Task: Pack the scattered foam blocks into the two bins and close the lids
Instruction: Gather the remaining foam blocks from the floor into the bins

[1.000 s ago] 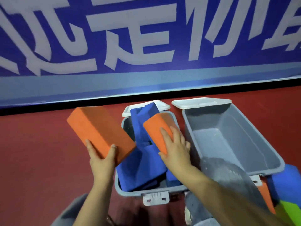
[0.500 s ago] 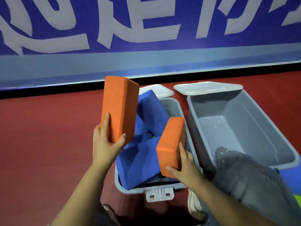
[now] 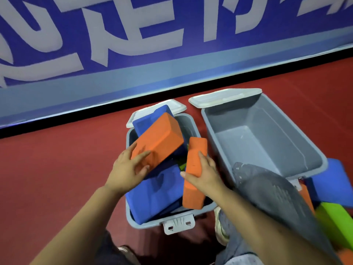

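1. Head view, the bins: two grey bins stand side by side on the red floor before a blue banner; the left bin is crowded with blue foam blocks, and a sliver of green shows between them, probably another block; the right bin holds no blocks; each white lid hangs open behind its bin.
2. Head view, the left hand: it grips the near end of a large orange block, fingers curled over the top face, thumb beneath; the block lies tilted across the blue ones in the left bin.
3. Head view, the right hand: it grasps a second orange block, standing on edge along that bin's right wall, thumb on the left face, fingers on the right.
4. Head view, loose blocks: a blue block and a green block lie on the floor right of the right bin, beyond a grey-clad knee.
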Motion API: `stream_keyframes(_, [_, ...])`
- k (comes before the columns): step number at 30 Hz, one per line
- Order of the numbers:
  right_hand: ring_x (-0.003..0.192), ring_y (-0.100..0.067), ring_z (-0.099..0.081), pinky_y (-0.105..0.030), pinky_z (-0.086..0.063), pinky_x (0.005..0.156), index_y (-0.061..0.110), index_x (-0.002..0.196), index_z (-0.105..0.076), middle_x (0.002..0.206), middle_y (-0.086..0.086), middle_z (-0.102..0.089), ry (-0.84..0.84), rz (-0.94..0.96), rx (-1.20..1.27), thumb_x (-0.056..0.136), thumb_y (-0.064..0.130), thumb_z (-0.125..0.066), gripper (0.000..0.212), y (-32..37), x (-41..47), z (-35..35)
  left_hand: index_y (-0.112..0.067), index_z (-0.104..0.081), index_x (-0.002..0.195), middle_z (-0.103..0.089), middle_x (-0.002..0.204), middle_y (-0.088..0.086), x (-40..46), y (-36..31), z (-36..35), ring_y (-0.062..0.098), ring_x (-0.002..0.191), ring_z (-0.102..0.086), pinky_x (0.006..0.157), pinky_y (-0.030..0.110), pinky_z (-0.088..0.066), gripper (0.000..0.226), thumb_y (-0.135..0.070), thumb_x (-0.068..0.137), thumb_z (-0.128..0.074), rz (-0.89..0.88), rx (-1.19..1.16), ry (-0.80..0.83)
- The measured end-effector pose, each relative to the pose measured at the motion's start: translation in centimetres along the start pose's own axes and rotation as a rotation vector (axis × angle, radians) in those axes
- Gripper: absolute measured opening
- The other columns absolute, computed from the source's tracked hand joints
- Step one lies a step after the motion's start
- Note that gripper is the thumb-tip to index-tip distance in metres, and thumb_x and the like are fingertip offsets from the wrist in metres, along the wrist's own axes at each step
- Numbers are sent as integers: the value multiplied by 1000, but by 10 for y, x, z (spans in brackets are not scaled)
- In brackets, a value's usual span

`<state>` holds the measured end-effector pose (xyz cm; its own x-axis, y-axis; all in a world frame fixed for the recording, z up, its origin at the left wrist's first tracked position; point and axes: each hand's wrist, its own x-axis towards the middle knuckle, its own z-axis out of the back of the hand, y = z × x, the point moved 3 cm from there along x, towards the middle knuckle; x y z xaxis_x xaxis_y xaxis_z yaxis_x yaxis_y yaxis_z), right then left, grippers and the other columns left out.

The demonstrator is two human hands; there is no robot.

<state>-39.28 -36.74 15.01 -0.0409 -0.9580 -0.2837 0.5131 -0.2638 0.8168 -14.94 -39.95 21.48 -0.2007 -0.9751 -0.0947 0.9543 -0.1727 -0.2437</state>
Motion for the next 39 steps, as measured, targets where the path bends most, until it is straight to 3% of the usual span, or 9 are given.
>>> stream_keyframes(6, [134,-23,-38,-37,-33,111,22,150,-17,150,-8,-22,-103,-38,115,86,36,-64,80,-7,-5,75,-22,-46,141,-36,149,9,12,-122,5,31,127,-47,102,37,-40,51,-26,91,-54,-186,-184,-99])
stream_keyframes(10, [127,-19,-45,-38,-40,105,23,146,-28,144,-6,-29,-293,-57,232,89,28,-61,66,-43,-22,148,-16,-41,143,-46,138,6,28,-228,-21,19,128,-44,102,17,-28,55,-20,91,-59,-274,-372,-38])
stream_keyframes(13, [120,-21,-50,-37,-42,102,17,141,-38,137,-10,-37,-470,-148,233,87,20,-62,59,-100,-43,199,-17,-45,140,-49,138,7,32,-306,-65,20,125,-48,107,24,-33,52,-25,91,-60,-272,-425,217])
stream_keyframes(18, [120,-36,-46,-34,-35,101,5,130,-51,128,-23,-49,-711,-540,38,80,22,-69,56,-245,-118,236,-25,-49,136,-56,133,5,4,-391,-161,24,117,-57,99,30,-45,51,-42,89,-54,-344,-137,769])
stream_keyframes(23, [132,-40,-32,-42,-32,108,18,144,-29,141,-25,-31,-479,-1044,-11,71,59,-70,93,-355,-197,197,-19,-48,138,-54,137,9,-23,-426,-224,25,126,-51,99,26,-40,51,-43,93,-47,-358,-60,912])
stream_keyframes(28, [130,-44,-31,-39,-34,105,20,151,0,144,-32,-21,-550,-1090,364,68,46,-80,118,-375,-199,143,-14,-39,144,-50,141,6,-46,-414,-250,20,124,-52,86,15,-37,53,-29,95,-54,-235,-135,982])
stream_keyframes(34, [113,-44,-48,-46,-43,97,27,148,15,136,-27,-27,-667,-1138,322,63,37,-83,130,-368,-172,129,-13,-41,142,-53,135,7,-37,-412,-266,13,109,-52,74,11,-33,50,-27,96,-55,-44,-259,988])
stream_keyframes(36, [114,-42,-48,-48,-44,95,34,147,15,132,-21,-32,-623,-1109,225,63,41,-80,127,-361,-168,135,-13,-40,143,-52,137,8,-35,-413,-268,19,119,-52,83,13,-35,56,-33,93,-58,24,-325,988])
stream_keyframes(39, [122,-39,-44,-48,-43,95,34,148,14,136,-14,-36,-581,-935,72,64,56,-73,122,-337,-163,145,-11,-44,138,-56,135,8,-31,-417,-273,24,117,-57,103,28,-41,94,-69,68,-69,175,-533,940])
